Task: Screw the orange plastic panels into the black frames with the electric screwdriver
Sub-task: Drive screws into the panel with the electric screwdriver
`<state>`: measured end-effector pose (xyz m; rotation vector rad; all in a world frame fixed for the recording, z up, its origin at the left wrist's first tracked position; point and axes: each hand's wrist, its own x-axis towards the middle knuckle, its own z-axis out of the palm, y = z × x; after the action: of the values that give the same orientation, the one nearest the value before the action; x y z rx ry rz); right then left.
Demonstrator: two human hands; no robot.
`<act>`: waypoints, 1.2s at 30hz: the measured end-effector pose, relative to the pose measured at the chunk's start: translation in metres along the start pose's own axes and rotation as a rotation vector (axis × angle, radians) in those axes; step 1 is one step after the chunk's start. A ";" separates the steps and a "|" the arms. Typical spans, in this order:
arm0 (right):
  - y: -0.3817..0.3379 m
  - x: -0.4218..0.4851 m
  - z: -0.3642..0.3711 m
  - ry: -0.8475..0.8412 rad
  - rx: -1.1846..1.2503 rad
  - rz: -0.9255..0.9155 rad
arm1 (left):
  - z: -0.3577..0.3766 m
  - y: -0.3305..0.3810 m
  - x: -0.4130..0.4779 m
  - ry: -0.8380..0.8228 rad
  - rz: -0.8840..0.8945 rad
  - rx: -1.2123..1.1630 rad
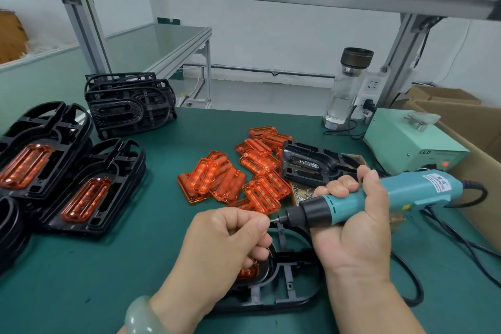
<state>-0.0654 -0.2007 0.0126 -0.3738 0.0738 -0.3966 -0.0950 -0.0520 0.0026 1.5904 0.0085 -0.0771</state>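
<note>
My right hand (355,225) grips a teal electric screwdriver (379,198), held level with its black tip pointing left. My left hand (227,238) pinches a small screw (272,220) at the bit's tip. Under both hands lies a black frame (284,287) on the green mat, with an orange panel (248,271) seated in it and mostly hidden by my left hand. A heap of loose orange panels (238,171) lies in the middle of the mat. Finished frames with orange panels (86,192) sit at the left.
Empty black frames (130,103) are stacked at the back left, and another one (311,163) lies beside the heap. Loose screws (305,194) lie near it. A green power box (412,144), a glass bottle (344,89) and cardboard boxes (466,127) stand at the right. The screwdriver's cable (406,274) loops across the mat.
</note>
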 end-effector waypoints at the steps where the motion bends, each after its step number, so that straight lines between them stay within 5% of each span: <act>1: 0.000 0.000 -0.001 -0.004 -0.004 -0.004 | -0.001 0.001 0.000 -0.003 0.007 0.013; 25: -0.005 -0.003 -0.001 -0.022 -0.072 -0.032 | -0.016 0.005 0.000 -0.093 0.146 0.200; 30: -0.012 0.001 -0.003 0.003 -0.106 -0.047 | -0.053 0.004 0.008 -0.071 0.207 0.664; 36: -0.013 0.004 -0.004 0.051 -0.191 -0.034 | -0.055 0.000 0.007 -0.228 0.269 1.054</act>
<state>-0.0665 -0.2147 0.0131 -0.5538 0.1555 -0.4340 -0.0860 0.0027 0.0037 2.6057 -0.4946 -0.0522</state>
